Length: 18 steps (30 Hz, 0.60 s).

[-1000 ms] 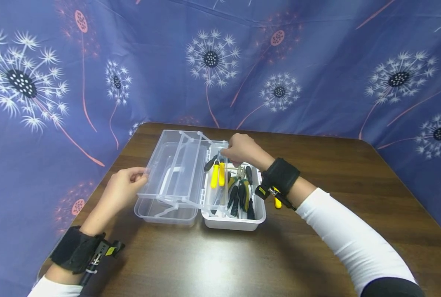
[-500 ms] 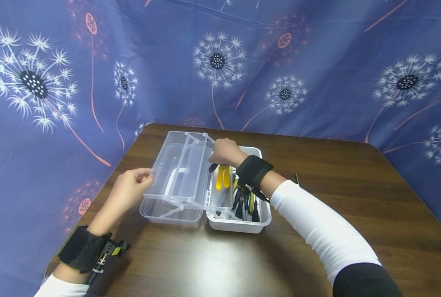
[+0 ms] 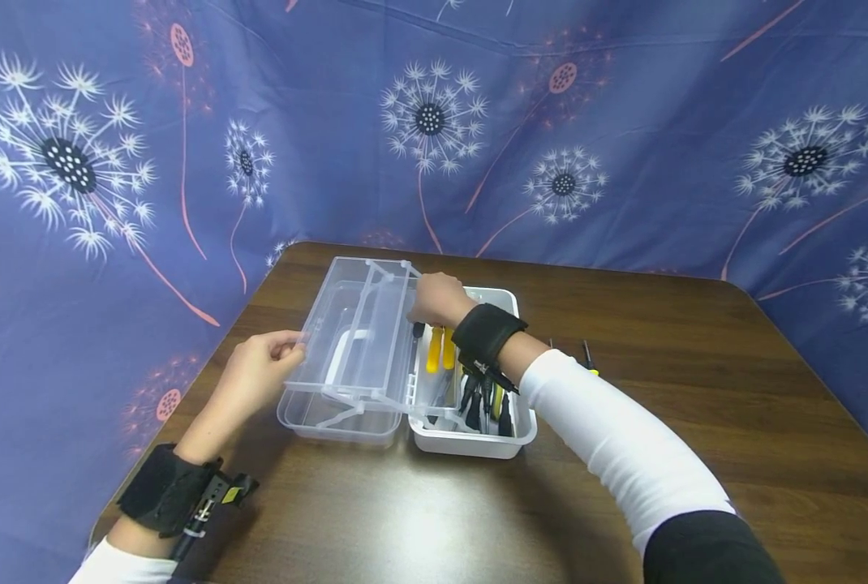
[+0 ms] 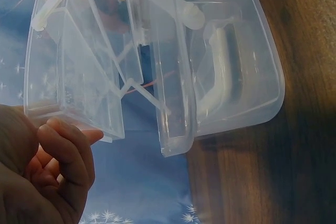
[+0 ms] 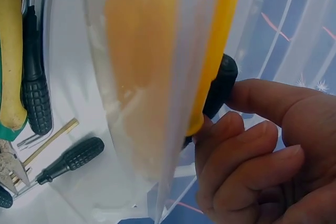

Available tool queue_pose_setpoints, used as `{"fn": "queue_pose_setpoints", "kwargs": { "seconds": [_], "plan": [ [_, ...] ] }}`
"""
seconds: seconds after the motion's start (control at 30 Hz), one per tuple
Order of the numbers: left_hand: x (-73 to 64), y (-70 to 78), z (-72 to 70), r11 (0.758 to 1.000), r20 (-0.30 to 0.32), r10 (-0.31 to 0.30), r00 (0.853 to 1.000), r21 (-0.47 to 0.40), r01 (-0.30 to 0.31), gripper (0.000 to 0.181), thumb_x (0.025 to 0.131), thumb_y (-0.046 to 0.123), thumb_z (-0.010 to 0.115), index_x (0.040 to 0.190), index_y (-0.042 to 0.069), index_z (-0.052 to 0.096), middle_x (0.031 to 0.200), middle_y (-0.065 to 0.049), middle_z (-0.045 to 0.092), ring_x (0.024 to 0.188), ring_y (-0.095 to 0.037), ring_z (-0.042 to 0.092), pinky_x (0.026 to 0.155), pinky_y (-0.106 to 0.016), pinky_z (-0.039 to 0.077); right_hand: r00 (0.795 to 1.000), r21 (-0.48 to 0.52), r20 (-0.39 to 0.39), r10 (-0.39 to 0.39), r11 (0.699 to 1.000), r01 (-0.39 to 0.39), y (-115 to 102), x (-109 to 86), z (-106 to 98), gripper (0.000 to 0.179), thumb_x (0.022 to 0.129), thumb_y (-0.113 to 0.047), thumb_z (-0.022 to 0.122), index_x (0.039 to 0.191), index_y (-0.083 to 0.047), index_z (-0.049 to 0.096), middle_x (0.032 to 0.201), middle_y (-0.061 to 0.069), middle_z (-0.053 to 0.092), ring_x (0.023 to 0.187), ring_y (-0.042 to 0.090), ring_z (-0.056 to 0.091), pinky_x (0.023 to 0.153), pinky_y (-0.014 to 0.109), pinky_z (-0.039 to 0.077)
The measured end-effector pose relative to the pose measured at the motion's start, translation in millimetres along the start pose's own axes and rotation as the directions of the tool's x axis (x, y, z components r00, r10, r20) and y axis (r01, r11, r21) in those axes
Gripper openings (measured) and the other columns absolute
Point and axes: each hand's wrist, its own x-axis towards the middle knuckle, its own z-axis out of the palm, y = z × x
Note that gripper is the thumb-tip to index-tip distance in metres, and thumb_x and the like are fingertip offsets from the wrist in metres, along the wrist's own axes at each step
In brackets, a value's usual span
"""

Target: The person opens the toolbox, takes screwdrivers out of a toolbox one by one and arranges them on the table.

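A toolbox lies opened out, with a white base [image 3: 470,443] on the right and a clear lid [image 3: 298,418] on the left. Clear folding trays [image 3: 350,324] spread between them on link arms. My left hand [image 3: 259,365] pinches the outer edge of the left tray between thumb and fingers. Reaching into the inner tray, my right hand [image 3: 440,298] pinches a black-handled tool [image 5: 223,85]; its far end is hidden. Two yellow handles [image 3: 434,350] lie in that tray beside it. Several black-handled screwdrivers and green-and-yellow pliers [image 5: 10,56] rest in the base.
On the wooden table [image 3: 660,389], right of the box, a dark shaft [image 3: 587,353] with a yellow end shows above my right sleeve. A blue cloth [image 3: 624,97] with dandelion prints hangs behind the table.
My right hand has moved left and slightly down from above the tray's right side to the black handle. The view has shifted slightly; my left hand keeps its pinch on the tray.
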Motion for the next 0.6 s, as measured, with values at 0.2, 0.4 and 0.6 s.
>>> {"fn": "queue_pose_setpoints", "kwargs": {
  "seconds": [0.2, 0.4, 0.6],
  "plan": [
    [0.2, 0.6, 0.9, 1.0, 0.005, -0.006, 1.0, -0.008, 0.006, 0.037, 0.092, 0.021, 0.052, 0.121, 0.004, 0.065, 0.061, 0.004, 0.042, 0.049, -0.008, 0.031, 0.047, -0.025, 0.03, 1.0, -0.037, -0.016, -0.006, 0.999, 0.006, -1.4, 0.1, 3.7, 0.027, 0.081, -0.026, 0.063, 0.058, -0.013, 0.057, 0.055, -0.003, 0.055, 0.051, 0.011, 0.052, 0.051, 0.024, 0.039],
    [0.1, 1.0, 0.4, 1.0, 0.007, -0.007, 1.0, -0.009, 0.007, 0.037, 0.092, 0.021, 0.052, 0.121, 0.003, 0.065, 0.059, 0.005, 0.039, 0.049, -0.008, 0.029, 0.046, -0.025, 0.029, 1.0, 0.039, -0.027, 0.007, 0.999, -0.006, 0.5, -1.3, 4.9, 0.029, 0.082, -0.029, 0.065, 0.059, -0.013, 0.055, 0.056, -0.001, 0.058, 0.05, 0.011, 0.055, 0.049, 0.022, 0.04],
    [-0.9, 0.3, 0.2, 1.0, 0.011, -0.014, 1.0, -0.01, 0.015, 0.038, 0.092, 0.022, 0.052, 0.122, 0.003, 0.064, 0.06, 0.004, 0.04, 0.049, -0.008, 0.03, 0.047, -0.025, 0.03, 0.999, 0.095, -0.04, -0.005, 0.995, 0.009, 2.6, -8.7, 1.4, 0.037, 0.082, -0.034, 0.067, 0.054, -0.014, 0.053, 0.051, -0.002, 0.051, 0.049, 0.011, 0.053, 0.055, 0.024, 0.041]
  ]
}}
